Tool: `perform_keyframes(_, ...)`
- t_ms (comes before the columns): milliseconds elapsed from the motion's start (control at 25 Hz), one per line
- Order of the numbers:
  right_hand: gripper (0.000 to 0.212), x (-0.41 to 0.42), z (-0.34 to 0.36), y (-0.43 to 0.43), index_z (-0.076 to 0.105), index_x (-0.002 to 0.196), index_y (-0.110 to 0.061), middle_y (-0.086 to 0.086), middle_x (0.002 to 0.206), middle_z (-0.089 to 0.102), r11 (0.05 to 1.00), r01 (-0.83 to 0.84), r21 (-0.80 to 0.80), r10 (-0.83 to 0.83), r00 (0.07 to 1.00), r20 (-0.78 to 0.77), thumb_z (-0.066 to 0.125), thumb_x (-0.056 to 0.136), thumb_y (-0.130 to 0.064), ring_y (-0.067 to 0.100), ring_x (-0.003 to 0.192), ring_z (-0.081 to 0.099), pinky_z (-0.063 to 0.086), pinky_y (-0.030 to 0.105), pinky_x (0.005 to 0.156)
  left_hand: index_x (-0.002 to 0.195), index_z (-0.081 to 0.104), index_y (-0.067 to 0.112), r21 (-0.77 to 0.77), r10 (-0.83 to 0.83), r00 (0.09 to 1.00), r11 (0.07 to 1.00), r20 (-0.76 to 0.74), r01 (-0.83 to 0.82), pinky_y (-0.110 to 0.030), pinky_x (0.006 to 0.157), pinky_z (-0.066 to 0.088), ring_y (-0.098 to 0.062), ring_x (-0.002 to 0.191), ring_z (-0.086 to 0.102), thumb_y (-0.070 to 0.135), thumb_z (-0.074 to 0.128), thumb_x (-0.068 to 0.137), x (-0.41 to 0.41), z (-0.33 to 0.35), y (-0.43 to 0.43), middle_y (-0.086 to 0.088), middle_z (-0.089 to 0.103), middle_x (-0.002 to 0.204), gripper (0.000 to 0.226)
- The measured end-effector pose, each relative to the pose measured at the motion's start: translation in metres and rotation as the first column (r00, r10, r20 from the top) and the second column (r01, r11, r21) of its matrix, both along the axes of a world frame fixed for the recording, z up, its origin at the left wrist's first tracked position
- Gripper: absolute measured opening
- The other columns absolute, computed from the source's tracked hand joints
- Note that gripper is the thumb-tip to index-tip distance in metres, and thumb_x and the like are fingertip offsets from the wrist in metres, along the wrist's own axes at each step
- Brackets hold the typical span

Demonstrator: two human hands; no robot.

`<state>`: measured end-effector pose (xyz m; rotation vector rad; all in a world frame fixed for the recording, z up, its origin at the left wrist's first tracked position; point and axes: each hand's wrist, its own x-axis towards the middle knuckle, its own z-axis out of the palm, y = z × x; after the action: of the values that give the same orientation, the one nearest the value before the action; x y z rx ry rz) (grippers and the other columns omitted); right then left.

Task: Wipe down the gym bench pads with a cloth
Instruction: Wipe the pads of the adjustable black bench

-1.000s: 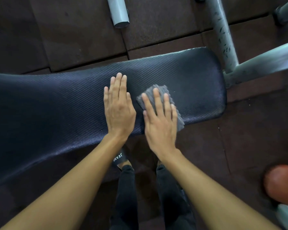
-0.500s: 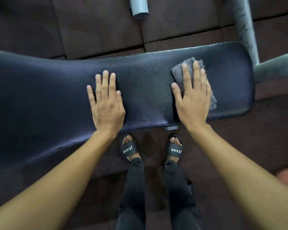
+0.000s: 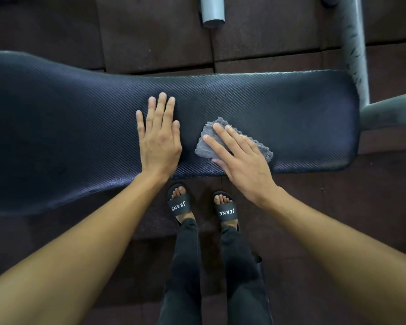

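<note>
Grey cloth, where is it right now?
In the head view, the crumpled grey cloth lies on the dark blue textured bench pad, right of centre near its front edge, pressed under the flat right hand and right of the left hand.

This is a gym. A long bench pad (image 3: 279,102) covered in dark, ribbed vinyl runs across the middle of the frame, above a floor of dark square rubber floor tiles (image 3: 155,31). At the upper right stands a grey painted steel frame (image 3: 353,43), scuffed and chipped, and a cut grey tube (image 3: 212,10) shows at the top centre.
</note>
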<state>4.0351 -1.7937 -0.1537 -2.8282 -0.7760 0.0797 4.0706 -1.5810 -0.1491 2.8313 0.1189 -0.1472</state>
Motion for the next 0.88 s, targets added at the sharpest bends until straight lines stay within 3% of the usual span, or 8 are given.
perform_keyframes(120, 0.044, 0.006, 0.017, 0.013, 0.042, 0.149, -0.024, -0.002, 0.155, 0.041, 0.964, 0.174, 0.2, -0.135, 0.971, -0.197, 0.042, 0.105, -0.028, 0.018, 0.14, 0.041, 0.032, 0.034, 0.112, 0.153, 0.03, 0.014, -0.079, 0.013, 0.996, 0.997, -0.091, -0.021, -0.042, 0.123, 0.004, -0.02, 0.151, 0.012, 0.019, 0.033, 0.103, 0.001, 0.021, 0.001, -0.002, 0.022, 0.161, 0.049)
perform_keyframes(200, 0.041, 0.018, 0.043, 0.019, 0.047, 0.145, -0.022, -0.004, 0.147, 0.05, 0.859, 0.366, 0.359, -0.186, 0.875, -0.447, 0.045, 0.104, -0.024, 0.015, 0.133, 0.047, 0.035, 0.031, 0.11, 0.151, 0.033, 0.012, -0.124, 0.049, 0.991, 0.99, -0.126, -0.065, -0.041, 0.124, 0.009, -0.02, 0.15, 0.015, 0.016, 0.034, 0.103, -0.003, 0.044, 0.002, -0.004, 0.026, 0.16, 0.048)
perform_keyframes(360, 0.034, 0.036, 0.111, 0.03, 0.051, 0.138, -0.023, -0.012, 0.131, 0.057, 0.565, 0.738, 0.37, -0.117, 0.515, -0.849, 0.043, 0.106, -0.025, 0.006, 0.122, 0.052, 0.039, 0.024, 0.104, 0.146, 0.041, 0.011, -0.163, 0.127, 0.979, 0.975, -0.157, -0.153, -0.04, 0.123, 0.016, -0.019, 0.147, 0.025, 0.015, 0.036, 0.103, -0.023, 0.103, 0.017, -0.004, 0.035, 0.156, 0.044)
perform_keyframes(480, 0.03, 0.037, 0.167, 0.051, 0.055, 0.13, -0.022, 0.001, 0.128, 0.064, 0.405, 0.88, 0.25, 0.109, 0.225, -0.968, 0.052, 0.102, -0.032, 0.017, 0.116, 0.062, 0.05, 0.036, 0.101, 0.141, 0.049, 0.011, -0.157, 0.213, 0.965, 0.959, -0.153, -0.236, -0.042, 0.12, 0.022, -0.02, 0.142, 0.034, 0.014, 0.04, 0.102, -0.042, 0.157, 0.039, -0.006, 0.043, 0.151, 0.041)
perform_keyframes(520, 0.032, 0.035, 0.188, 0.062, 0.054, 0.127, -0.018, 0.006, 0.125, 0.065, 0.425, 0.875, 0.234, 0.145, 0.189, -0.971, 0.059, 0.098, -0.03, 0.021, 0.11, 0.065, 0.053, 0.037, 0.094, 0.139, 0.051, 0.01, -0.146, 0.244, 0.959, 0.953, -0.147, -0.265, -0.042, 0.119, 0.025, -0.021, 0.139, 0.038, 0.013, 0.042, 0.101, -0.049, 0.176, 0.048, -0.006, 0.046, 0.148, 0.039)
perform_keyframes(640, 0.045, 0.034, 0.257, 0.109, 0.052, 0.127, -0.015, 0.005, 0.117, 0.066, 0.654, 0.691, 0.307, 0.121, 0.306, -0.944, 0.07, 0.087, -0.007, 0.02, 0.1, 0.065, 0.055, 0.026, 0.077, 0.134, 0.055, 0.011, -0.1, 0.358, 0.924, 0.923, -0.136, -0.372, -0.04, 0.112, 0.035, -0.024, 0.127, 0.05, 0.015, 0.046, 0.098, -0.073, 0.241, 0.084, -0.007, 0.057, 0.136, 0.038)
perform_keyframes(720, 0.044, 0.03, 0.297, 0.149, 0.053, 0.124, -0.018, -0.002, 0.109, 0.066, 0.737, 0.588, 0.333, 0.15, 0.339, -0.929, 0.066, 0.086, 0.0, 0.015, 0.094, 0.064, 0.051, 0.015, 0.065, 0.133, 0.057, 0.013, -0.058, 0.436, 0.886, 0.891, -0.159, -0.45, -0.039, 0.104, 0.04, -0.027, 0.119, 0.055, 0.018, 0.046, 0.098, -0.093, 0.28, 0.11, -0.007, 0.062, 0.129, 0.036)
perform_keyframes(880, 0.041, 0.004, 0.361, 0.252, 0.052, 0.124, -0.017, 0.002, 0.108, 0.065, 0.834, 0.417, 0.362, 0.244, 0.309, -0.919, 0.063, 0.089, 0.003, 0.013, 0.092, 0.065, 0.053, 0.019, 0.064, 0.125, 0.061, 0.019, -0.045, 0.611, 0.776, 0.781, -0.157, -0.623, -0.039, 0.095, 0.045, -0.026, 0.113, 0.059, 0.023, 0.045, 0.098, -0.151, 0.346, 0.181, -0.003, 0.065, 0.122, 0.032)
